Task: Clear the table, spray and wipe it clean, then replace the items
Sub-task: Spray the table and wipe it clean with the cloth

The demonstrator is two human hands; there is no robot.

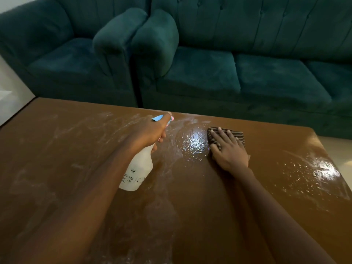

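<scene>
The left hand [150, 130] grips the neck of a white spray bottle [138, 169], fingers [161, 139] curled round the trigger; the bottle is held above the brown counter [57, 149], its long axis tilted, base toward the viewer and blue nozzle pointing away toward the green sofa [247, 73]. The right hand [231, 151] lies flat with straight fingers pressing a striped cloth [236, 135] on the counter, just right of a wet glossy patch [192, 143].
</scene>
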